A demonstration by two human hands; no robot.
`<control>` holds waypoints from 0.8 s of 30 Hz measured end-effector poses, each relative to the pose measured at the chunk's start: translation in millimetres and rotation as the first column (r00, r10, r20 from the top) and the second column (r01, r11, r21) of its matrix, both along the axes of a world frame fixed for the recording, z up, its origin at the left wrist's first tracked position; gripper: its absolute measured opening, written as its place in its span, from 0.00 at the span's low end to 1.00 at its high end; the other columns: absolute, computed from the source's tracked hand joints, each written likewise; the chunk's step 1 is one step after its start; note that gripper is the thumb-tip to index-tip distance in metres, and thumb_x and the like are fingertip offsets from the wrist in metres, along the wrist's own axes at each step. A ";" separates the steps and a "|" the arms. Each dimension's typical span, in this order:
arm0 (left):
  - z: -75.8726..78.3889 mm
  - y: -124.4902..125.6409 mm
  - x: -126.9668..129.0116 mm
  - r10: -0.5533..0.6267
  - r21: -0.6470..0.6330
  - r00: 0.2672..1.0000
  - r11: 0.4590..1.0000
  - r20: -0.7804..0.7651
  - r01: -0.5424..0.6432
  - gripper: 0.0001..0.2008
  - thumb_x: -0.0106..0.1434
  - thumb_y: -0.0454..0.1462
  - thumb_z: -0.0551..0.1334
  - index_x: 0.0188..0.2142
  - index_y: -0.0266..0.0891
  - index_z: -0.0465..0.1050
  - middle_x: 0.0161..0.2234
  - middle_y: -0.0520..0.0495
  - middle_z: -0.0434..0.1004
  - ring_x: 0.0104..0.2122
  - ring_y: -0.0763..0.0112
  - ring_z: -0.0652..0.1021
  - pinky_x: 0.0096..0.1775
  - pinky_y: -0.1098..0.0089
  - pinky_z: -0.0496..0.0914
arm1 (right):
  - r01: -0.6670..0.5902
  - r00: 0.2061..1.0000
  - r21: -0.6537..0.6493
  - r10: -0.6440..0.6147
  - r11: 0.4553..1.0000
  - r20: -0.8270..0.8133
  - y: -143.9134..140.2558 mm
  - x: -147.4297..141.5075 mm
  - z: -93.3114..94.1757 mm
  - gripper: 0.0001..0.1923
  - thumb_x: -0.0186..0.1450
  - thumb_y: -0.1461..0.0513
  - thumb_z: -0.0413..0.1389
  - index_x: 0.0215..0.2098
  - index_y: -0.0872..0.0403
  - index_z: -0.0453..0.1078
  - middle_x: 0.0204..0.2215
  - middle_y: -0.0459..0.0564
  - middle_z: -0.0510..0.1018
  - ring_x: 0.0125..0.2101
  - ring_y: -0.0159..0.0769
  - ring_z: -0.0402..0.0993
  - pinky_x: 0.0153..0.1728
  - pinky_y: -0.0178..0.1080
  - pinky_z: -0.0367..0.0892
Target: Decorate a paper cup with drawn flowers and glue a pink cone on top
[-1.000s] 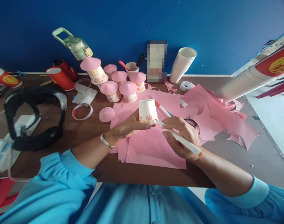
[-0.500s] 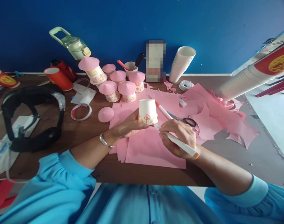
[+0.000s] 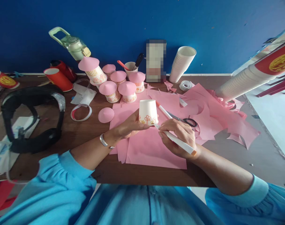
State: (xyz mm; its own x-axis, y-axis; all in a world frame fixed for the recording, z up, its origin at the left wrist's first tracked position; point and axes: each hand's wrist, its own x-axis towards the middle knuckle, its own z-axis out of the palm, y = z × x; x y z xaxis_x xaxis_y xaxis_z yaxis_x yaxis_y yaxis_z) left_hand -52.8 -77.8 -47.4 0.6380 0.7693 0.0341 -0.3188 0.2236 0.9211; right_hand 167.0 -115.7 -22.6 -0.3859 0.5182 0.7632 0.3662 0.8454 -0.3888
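in the head view, the left hand (image 3: 129, 126) is gripping a white paper cup (image 3: 148, 110), thumb lying along the lower front, other fingers disappearing behind and beneath it. the cup is being held above the pink sheets (image 3: 154, 153), wider rim facing down, apparently so that its drawn floral band is facing the pen. the right hand (image 3: 178, 136) is pinching a white pen (image 3: 180, 143) between thumb and fingers near the tip, presumably for fine control, with the shaft slanting back across the hand. a second pen (image 3: 164, 111) and scissors (image 3: 190, 122) are lying just behind, seemingly for easy reach. cone-topped cups (image 3: 127, 92) are standing grouped behind, likely to leave working room; a loose pink cone (image 3: 106, 115) is lying left of the sheets. as to limits: whether the pen tip is touching the cup is remaining unclear, the cup's far side is not showing, the right hand is partly covering the scissors' surroundings, pixelation is masking an upright object (image 3: 156, 62), and the frame is cutting off the right-hand cup stack (image 3: 245, 82).
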 end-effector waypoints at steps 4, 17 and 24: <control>2.8 -0.5 0.1 -0.021 0.009 1.000 1.000 -0.019 0.021 0.15 0.63 0.40 0.74 0.48 0.40 0.80 0.46 0.45 0.79 0.46 0.63 0.78 0.50 0.65 0.74 | 0.031 1.000 0.005 -0.031 1.000 0.002 0.3 0.1 -0.2 0.10 0.69 0.70 0.58 0.44 0.50 0.70 0.30 0.44 0.81 0.28 0.34 0.81 0.30 0.36 0.76; -1.0 -0.4 -2.0 0.008 0.009 0.999 1.000 -0.038 -0.008 0.17 0.64 0.40 0.74 0.51 0.41 0.79 0.48 0.43 0.80 0.48 0.62 0.79 0.51 0.63 0.73 | 0.053 0.998 -0.014 -0.053 0.998 0.017 -1.7 -0.2 3.1 0.09 0.69 0.70 0.58 0.42 0.50 0.68 0.29 0.43 0.80 0.26 0.32 0.80 0.29 0.33 0.75; -3.7 -0.5 -3.2 0.023 0.028 0.998 0.999 -0.064 -0.021 0.21 0.62 0.41 0.76 0.52 0.42 0.77 0.47 0.44 0.79 0.47 0.62 0.77 0.48 0.64 0.73 | 0.058 0.998 -0.040 -0.057 0.998 0.028 -2.9 -0.9 4.8 0.09 0.69 0.71 0.58 0.40 0.50 0.68 0.28 0.43 0.80 0.26 0.31 0.79 0.28 0.32 0.73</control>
